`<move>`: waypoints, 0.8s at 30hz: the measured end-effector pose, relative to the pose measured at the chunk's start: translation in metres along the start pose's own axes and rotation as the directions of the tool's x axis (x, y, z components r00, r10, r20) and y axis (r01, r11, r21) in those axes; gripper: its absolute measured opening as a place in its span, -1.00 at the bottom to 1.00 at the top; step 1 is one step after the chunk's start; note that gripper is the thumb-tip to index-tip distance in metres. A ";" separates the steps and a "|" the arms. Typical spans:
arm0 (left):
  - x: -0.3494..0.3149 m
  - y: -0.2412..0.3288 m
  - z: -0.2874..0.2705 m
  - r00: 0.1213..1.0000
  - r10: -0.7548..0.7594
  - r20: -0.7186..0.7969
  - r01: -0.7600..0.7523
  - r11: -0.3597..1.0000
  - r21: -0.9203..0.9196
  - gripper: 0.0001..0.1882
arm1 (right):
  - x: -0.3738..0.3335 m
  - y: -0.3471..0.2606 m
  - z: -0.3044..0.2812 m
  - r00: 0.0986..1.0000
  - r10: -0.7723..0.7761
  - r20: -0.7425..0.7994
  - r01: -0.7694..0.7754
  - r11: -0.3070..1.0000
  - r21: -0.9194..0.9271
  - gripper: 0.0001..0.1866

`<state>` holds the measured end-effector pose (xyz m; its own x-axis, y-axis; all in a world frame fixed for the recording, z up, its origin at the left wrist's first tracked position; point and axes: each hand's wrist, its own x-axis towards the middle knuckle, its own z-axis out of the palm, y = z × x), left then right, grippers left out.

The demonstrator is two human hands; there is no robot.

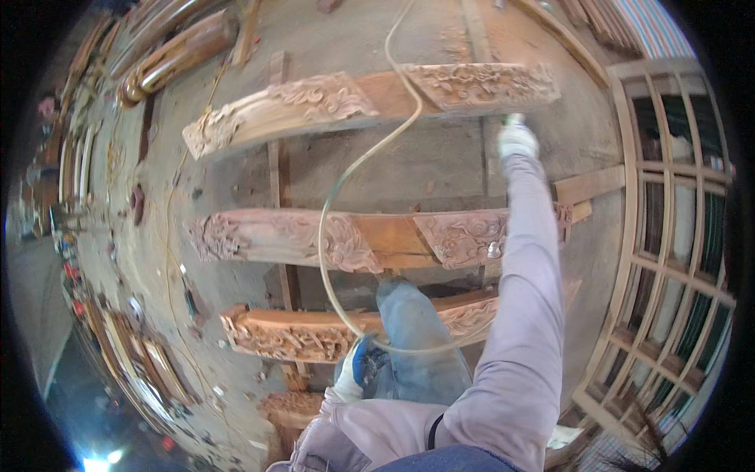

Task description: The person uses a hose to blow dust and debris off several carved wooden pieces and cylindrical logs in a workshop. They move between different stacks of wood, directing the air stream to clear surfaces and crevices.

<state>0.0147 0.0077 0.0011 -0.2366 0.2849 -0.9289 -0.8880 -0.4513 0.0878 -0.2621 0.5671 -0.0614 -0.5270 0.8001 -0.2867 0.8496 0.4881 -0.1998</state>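
Note:
My left hand (364,367), in a white and blue work glove, is closed around a pale clear hose (330,197) beside my knee. The hose curves up across the beams and off the top edge. Stretched far forward, my right hand (517,139) wears a white glove and is closed at the near edge of the farthest carved wooden beam (385,94), by its right end. What it grips is hidden, though a small spot of green shows at the fingers. A second carved beam (401,240) lies under my right forearm, and a third, orange-brown one (291,334) is by my legs.
The beams rest across wooden rails (283,181) above the concrete floor. To the right stands a wooden lattice frame (637,228). Polished turned posts (181,59) lie at the far left. A thin yellowish cable (169,236) and small scraps run along the left floor.

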 end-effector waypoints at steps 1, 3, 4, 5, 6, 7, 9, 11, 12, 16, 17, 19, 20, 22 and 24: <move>0.006 -0.010 0.004 0.996 -0.039 0.081 0.042 0.998 -0.039 -0.62 | 0.009 0.020 -0.024 0.990 -0.038 -0.133 0.034 0.999 -0.037 -0.44; 0.004 -0.003 0.000 0.989 -0.043 0.144 0.055 0.995 -0.078 -0.63 | 0.007 0.030 -0.044 0.989 0.011 -0.145 -0.029 0.993 -0.119 -0.51; -0.018 -0.003 -0.010 0.985 0.022 0.171 -0.009 0.997 -0.077 -0.66 | -0.010 0.035 -0.044 0.988 -0.097 -0.120 0.063 0.963 -0.264 -0.56; -0.021 -0.002 -0.014 0.985 0.134 0.108 -0.134 0.991 -0.006 -0.69 | -0.019 0.029 -0.048 0.981 -0.195 -0.009 0.181 0.927 -0.327 -0.61; -0.022 0.007 -0.023 0.984 0.160 0.082 -0.167 0.983 0.077 -0.69 | -0.039 0.023 -0.044 0.958 -0.278 0.064 0.280 0.871 -0.403 -0.57; -0.029 0.011 -0.034 0.970 0.242 -0.034 -0.233 0.957 0.175 -0.66 | -0.066 0.013 -0.030 0.920 -0.383 0.083 0.383 0.832 -0.401 -0.54; -0.054 0.023 -0.064 0.917 0.384 -0.109 -0.320 0.870 0.375 -0.60 | -0.140 0.004 -0.008 0.774 -0.553 0.309 0.633 0.675 -0.379 -0.50; -0.080 0.030 -0.090 0.870 0.455 -0.188 -0.458 0.888 0.032 -0.54 | -0.208 -0.012 0.013 0.573 -0.688 0.445 0.819 0.459 -0.345 -0.51; -0.097 0.034 -0.098 0.874 0.449 -0.188 -0.481 0.855 -0.194 -0.55 | -0.241 -0.023 0.027 0.516 -0.636 0.574 0.856 0.391 -0.336 -0.56; -0.133 0.036 -0.125 0.757 0.499 -0.422 -0.636 0.712 -0.297 -0.60 | -0.374 -0.069 0.107 0.474 -0.276 0.836 0.843 0.416 -0.341 -0.47; -0.136 0.031 -0.132 0.736 0.457 -0.499 -0.641 0.707 -0.298 -0.62 | -0.399 -0.089 0.125 0.396 -0.331 0.856 0.807 0.571 -0.152 -0.33; -0.124 0.017 -0.150 0.714 0.393 -0.580 -0.645 0.692 -0.325 -0.66 | -0.430 -0.142 0.158 0.059 -0.510 0.858 0.965 0.248 0.080 -0.65; -0.117 0.005 -0.161 0.716 0.372 -0.591 -0.644 0.680 -0.352 -0.68 | -0.450 -0.171 0.174 -0.116 -0.632 0.766 0.993 -0.087 0.079 -0.68; -0.099 -0.030 -0.189 0.716 0.409 -0.566 -0.672 0.622 -0.402 -0.73 | -0.490 -0.254 0.210 0.024 -0.622 0.783 0.999 0.049 0.008 -0.70; -0.083 -0.075 -0.215 0.700 0.363 -0.615 -0.643 0.694 -0.323 -0.74 | -0.513 -0.293 0.217 0.166 -0.646 0.745 0.974 0.224 -0.022 -0.69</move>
<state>0.1860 -0.1639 -0.0061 -0.2454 -0.4843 -0.8398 -0.3367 -0.7697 0.5423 -0.2450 -0.0625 -0.0587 -0.6515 -0.4426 -0.6162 -0.3224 0.8967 -0.3032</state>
